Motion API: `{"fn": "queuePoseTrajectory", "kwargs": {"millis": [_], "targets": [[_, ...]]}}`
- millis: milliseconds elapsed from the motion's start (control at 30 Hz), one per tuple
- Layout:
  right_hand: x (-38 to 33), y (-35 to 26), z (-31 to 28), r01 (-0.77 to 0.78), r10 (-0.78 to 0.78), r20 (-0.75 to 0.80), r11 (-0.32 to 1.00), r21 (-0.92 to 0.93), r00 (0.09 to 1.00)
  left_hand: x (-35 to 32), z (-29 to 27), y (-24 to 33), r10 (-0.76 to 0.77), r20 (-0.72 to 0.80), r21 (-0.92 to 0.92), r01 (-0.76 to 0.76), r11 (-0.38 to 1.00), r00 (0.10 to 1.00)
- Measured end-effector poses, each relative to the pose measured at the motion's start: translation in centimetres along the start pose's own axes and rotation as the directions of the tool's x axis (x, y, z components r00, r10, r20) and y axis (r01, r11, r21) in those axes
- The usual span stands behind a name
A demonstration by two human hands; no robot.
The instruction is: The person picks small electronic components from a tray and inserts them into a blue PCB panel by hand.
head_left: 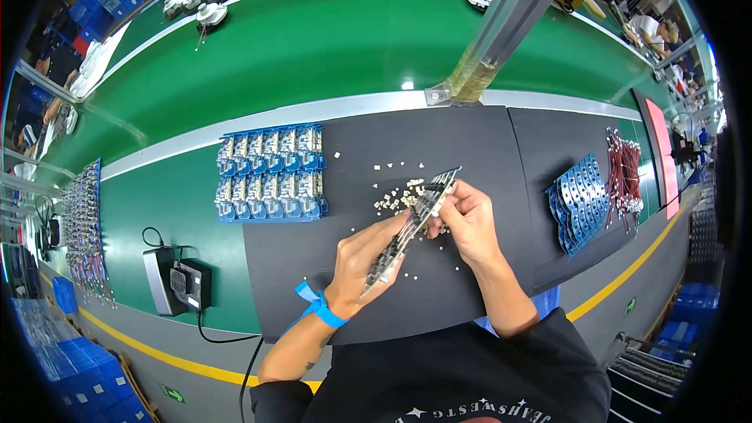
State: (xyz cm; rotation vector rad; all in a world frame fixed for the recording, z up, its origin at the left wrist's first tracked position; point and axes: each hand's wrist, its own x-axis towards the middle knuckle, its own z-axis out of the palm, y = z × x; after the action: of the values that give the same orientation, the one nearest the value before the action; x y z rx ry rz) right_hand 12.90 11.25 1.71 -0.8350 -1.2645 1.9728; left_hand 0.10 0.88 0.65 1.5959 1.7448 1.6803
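My left hand grips a panel of circuit boards, tilted up on edge above the dark mat. A blue wrist strap circles my left wrist, its loose end sticking out. Against the panel's right side, near its upper end, my right hand has its fingers drawn together in a pinch. Whatever lies between those fingertips is too small or hidden to make out. Behind and below the panel lies a loose pile of small white connectors, with single ones scattered around it.
Blue circuit board panels lie in two rows left of the pile. More blue boards and red wire bundles lie at right. A black power adapter sits on the green bench at left. A metal post rises beyond the mat.
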Motion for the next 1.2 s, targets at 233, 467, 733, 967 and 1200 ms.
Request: {"fn": "queuePoseTrajectory", "kwargs": {"millis": [233, 467, 733, 967, 1200], "targets": [[0.2, -0.3, 0.1, 0.050, -0.051, -0.032, 0.999, -0.008, 0.998, -0.8, -0.8, -0.6, -0.070, 0.190, -0.024, 0.076, 0.997, 0.979], [0.0, 0.2, -0.4, 0.077, -0.078, -0.017, 0.995, -0.064, 0.997, 0.1, -0.1, 0.1, -0.026, 0.051, 0.009, 0.025, 1.000, 0.998], [-0.3, -0.3, 0.0, 0.122, -0.129, 0.054, 0.986, 0.116, 0.990, 0.1, -0.2, -0.2, 0.000, 0.058, 0.024, -0.002, 1.000, 0.998], [-0.2, 0.1, -0.7, 0.080, -0.082, 0.071, 0.996, 0.027, 0.994, -0.3, -1.2, -0.4, -0.001, 0.243, 0.045, -0.010, 0.999, 0.970], [-0.3, -0.4, 0.1, 0.111, -0.111, -0.003, 0.994, -0.001, 0.994, -0.5, -1.0, -0.9, 0.029, 0.234, 0.041, -0.039, 0.998, 0.972]]}}
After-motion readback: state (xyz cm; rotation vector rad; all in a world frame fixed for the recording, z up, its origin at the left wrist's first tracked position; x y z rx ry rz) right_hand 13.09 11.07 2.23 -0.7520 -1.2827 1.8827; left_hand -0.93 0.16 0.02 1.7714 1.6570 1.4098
